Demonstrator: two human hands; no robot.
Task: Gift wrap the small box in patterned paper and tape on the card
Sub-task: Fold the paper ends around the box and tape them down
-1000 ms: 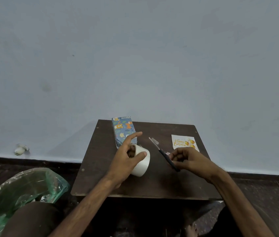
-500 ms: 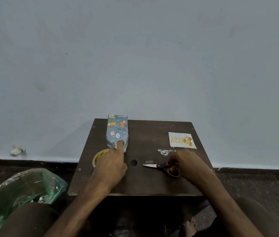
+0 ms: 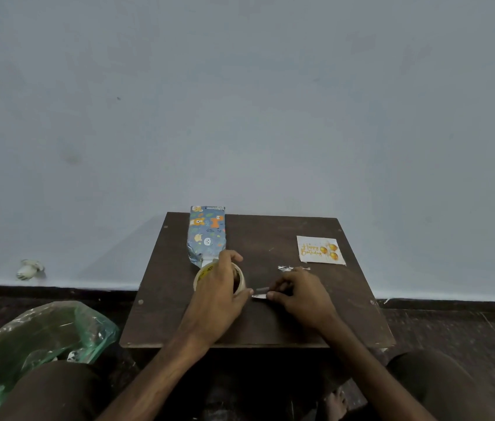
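Observation:
The box (image 3: pixel 206 235), wrapped in blue cartoon-patterned paper, lies at the back left of the small dark table (image 3: pixel 270 329), its near end crumpled. Right in front of it my left hand (image 3: pixel 218 296) grips the white tape roll (image 3: pixel 202 275). My right hand (image 3: pixel 297 294) is close beside it, thumb and forefinger pinching a short grey tape strip (image 3: pixel 262 289) near the left thumb. The scissors are hidden under that hand apart from a blade tip (image 3: pixel 257 296). The white "Happy Birthday" card (image 3: pixel 320 250) lies flat at the back right.
A small silvery paper scrap (image 3: pixel 285 268) lies between the card and my right hand. A green plastic bag (image 3: pixel 42 335) stands on the floor to the left of the table. A small white object (image 3: pixel 29 268) sits by the wall. My knees flank the table's near edge.
My right hand put the scissors down on the table. My left hand left the box's near end, took up the tape roll and brought it right, toward my right hand.

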